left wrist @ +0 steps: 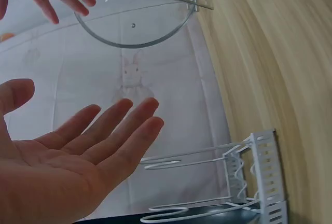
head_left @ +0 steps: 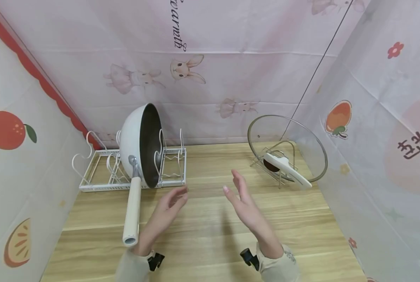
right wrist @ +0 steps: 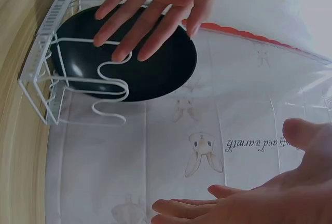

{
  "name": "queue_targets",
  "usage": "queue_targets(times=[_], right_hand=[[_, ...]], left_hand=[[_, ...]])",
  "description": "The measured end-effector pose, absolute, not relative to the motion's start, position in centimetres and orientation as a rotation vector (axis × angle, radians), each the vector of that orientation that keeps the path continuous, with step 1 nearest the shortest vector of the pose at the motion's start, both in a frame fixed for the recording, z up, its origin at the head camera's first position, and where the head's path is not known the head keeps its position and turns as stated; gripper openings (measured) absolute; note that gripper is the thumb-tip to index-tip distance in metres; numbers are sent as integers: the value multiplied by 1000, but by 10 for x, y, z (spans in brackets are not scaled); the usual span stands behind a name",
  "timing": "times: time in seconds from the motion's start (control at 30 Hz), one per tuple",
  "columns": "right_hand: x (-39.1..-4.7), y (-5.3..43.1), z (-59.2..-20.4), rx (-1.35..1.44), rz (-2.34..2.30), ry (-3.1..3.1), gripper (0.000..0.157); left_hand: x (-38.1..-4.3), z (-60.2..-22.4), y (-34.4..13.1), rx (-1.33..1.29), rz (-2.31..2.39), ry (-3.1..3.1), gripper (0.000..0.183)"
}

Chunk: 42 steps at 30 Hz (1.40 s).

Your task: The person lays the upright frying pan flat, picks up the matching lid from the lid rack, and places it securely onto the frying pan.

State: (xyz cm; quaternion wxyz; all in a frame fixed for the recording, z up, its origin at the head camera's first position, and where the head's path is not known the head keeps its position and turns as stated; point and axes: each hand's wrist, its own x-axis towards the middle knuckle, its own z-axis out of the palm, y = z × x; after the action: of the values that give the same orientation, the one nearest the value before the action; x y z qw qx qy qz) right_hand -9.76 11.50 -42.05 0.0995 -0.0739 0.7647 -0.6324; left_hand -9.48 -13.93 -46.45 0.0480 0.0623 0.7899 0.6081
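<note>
A white wok (head_left: 130,133) with a dark inside stands on its side in a white wire rack (head_left: 174,182), its cream handle (head_left: 132,211) jutting toward me. My left hand (head_left: 167,207) hovers right of that handle, fingers relaxed and holding nothing; the left wrist view shows its bare palm (left wrist: 78,162). My right hand (head_left: 247,205) is held up opposite it, fingers extended, also with nothing in it. Beyond the right hand, a glass lid (head_left: 301,137) with a white handle (head_left: 287,170) leans in a small wire stand (head_left: 278,182).
Both racks stand at the back of a wood-grain table (head_left: 203,243). A printed cloth (head_left: 213,78) hangs behind it, with more cloth panels on the left (head_left: 16,188) and right (head_left: 382,164). The wok's handle reaches out over the table's left front.
</note>
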Motion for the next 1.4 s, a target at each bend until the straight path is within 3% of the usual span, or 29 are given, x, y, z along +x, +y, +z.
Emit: queue_targets(times=[0.47,0.7,0.9,1.13,1.4], right_hand=[[-86,92,-419,-225,-2250,1819,58],[-79,79,-417,-234,-2305,1709,53],[-74,68,-418,-237,-2314,1631,54],[-68,52,-419,-221,-2322,1551,53],[-62,32,-417,-191,-2342,1455,46]], left_hand=[[-77,-478,-173,-87,1998,1918,50],[-78,-510,-210,227,2204,1466,47],[-93,-542,-241,597,2347,726,75],[-85,-504,-242,482,2465,558,61],[-77,-458,-236,281,2543,646,69]])
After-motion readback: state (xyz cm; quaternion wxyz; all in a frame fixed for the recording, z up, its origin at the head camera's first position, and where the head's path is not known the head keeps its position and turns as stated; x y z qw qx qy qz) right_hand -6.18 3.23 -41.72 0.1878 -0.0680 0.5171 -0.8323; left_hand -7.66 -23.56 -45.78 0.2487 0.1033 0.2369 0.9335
